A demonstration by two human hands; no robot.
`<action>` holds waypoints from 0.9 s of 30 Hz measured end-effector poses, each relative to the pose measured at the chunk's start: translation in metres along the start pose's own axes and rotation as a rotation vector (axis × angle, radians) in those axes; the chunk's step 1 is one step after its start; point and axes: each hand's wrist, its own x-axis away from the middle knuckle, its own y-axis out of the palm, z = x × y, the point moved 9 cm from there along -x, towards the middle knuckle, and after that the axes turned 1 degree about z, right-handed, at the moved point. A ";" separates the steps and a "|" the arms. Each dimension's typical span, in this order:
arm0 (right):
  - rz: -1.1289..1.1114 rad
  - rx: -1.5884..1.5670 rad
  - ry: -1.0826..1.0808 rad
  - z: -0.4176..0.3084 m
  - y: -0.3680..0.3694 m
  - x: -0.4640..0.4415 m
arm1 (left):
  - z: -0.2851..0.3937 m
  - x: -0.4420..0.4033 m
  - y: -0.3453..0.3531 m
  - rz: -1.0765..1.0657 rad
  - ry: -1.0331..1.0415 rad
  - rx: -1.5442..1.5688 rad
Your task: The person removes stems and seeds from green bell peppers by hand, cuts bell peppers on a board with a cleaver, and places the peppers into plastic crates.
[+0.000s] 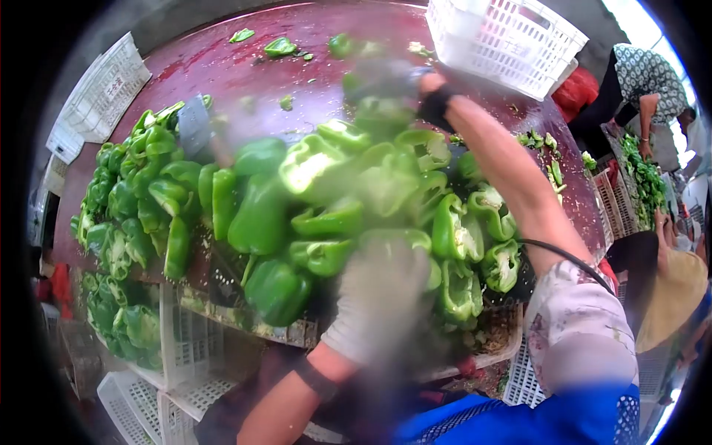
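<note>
Halved and whole green bell peppers (259, 211) lie heaped along the near side of a dark red table (215, 63). My left hand (382, 293), in a whitish glove, is over the peppers at the near edge; blur hides its fingers. My right arm stretches across the heap, and my right hand (397, 81) is beyond the cut peppers, too smeared to show its fingers or any hold. Close to that hand lies a cut pepper half (426, 148) with pale seeds inside. A grey blade (194, 127) stands up among the peppers on the left.
A white plastic crate (512, 44) stands at the far right of the table, and more crates (100, 89) stand at the left. A crate holding peppers (137, 326) is below the table's left edge. Another person (649, 81) bends over leafy greens (641, 174) at right.
</note>
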 end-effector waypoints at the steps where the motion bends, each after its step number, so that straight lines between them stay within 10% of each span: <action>1: -0.026 0.051 0.013 -0.011 0.011 -0.007 | 0.001 0.002 -0.002 0.039 0.007 0.007; 14: 0.154 0.100 0.189 -0.002 -0.073 0.131 | 0.003 0.012 -0.003 0.029 -0.145 0.102; 18: 0.367 0.712 0.200 -0.052 -0.121 0.239 | 0.008 0.020 -0.001 0.146 -0.157 0.078; 22: 0.591 0.037 0.231 -0.102 -0.160 0.392 | 0.023 0.045 -0.039 0.377 -0.144 0.032; 25: 0.756 -0.547 0.270 -0.157 -0.141 0.513 | 0.024 0.080 -0.091 0.488 -0.357 0.425; 27: 0.709 -0.522 0.237 -0.204 -0.119 0.546 | 0.056 0.095 -0.068 0.250 -0.531 1.312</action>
